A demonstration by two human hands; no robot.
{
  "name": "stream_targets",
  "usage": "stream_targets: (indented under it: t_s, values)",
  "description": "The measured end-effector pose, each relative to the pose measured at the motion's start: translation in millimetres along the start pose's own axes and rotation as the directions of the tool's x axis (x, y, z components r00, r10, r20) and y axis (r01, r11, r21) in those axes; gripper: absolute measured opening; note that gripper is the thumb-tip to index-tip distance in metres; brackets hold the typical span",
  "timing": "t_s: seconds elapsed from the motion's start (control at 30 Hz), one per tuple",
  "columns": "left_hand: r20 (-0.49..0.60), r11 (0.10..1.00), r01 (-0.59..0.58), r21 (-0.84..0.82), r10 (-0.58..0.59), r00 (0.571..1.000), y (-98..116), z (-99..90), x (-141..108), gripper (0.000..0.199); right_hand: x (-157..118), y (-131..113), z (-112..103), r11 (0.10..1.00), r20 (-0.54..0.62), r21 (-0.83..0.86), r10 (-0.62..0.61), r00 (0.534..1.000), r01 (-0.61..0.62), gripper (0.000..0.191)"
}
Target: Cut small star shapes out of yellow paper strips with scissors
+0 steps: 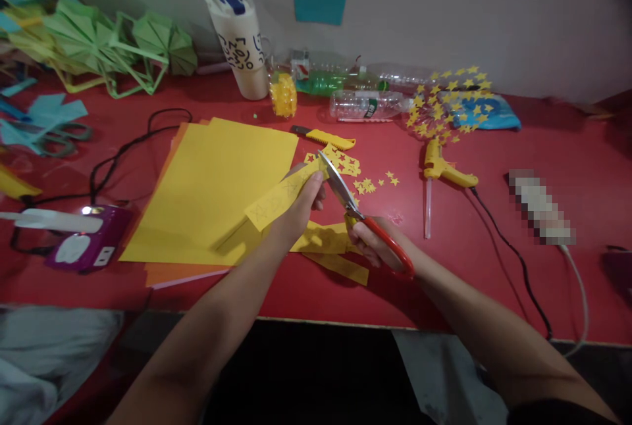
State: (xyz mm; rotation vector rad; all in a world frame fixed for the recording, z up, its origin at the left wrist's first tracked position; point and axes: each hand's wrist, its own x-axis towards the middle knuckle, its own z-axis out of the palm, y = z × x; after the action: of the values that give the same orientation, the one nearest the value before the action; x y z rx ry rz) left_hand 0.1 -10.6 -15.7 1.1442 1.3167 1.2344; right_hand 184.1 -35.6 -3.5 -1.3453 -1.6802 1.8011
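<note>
Pinched in my left hand (pixel 301 211) is a yellow paper strip (pixel 274 204) with star outlines drawn along it. My right hand (pixel 368 241) grips red-handled scissors (pixel 388 244), whose blades (pixel 338 181) meet the strip's far end close to my left fingertips. More yellow strips (pixel 340 267) lie on the table under my hands. Just beyond the blades are a yellow sheet with star-shaped holes (pixel 343 162) and several small cut-out stars (pixel 365 185). A stack of yellow paper (pixel 197 195) lies under and left of my left hand.
A yellow box cutter (pixel 326 138) lies behind the strip. Farther back stand a white tumbler (pixel 241 50) and several plastic bottles (pixel 368 104). To the right are a yellow glue gun (pixel 447 168) with its cord and a star-tipped decoration (pixel 449 106). A purple power block (pixel 89 241) sits left.
</note>
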Motion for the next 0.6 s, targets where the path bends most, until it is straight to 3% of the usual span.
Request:
stream_targets:
  t_s: [0.3,0.6]
  values:
    - [0.008,0.999,0.046,-0.005,-0.046,0.999,5.1,1.8,-1.8,0.045,1.5,2.8,0.3,1.000,-0.024,0.009,0.005,1.000,-0.005,0.047]
    - [0.005,0.999,-0.014,-0.040,0.014,1.000,4.3,0.8,-1.0,0.043,0.1,0.0,-0.3,0.999,-0.056,-0.009,0.032,0.998,-0.032,0.043]
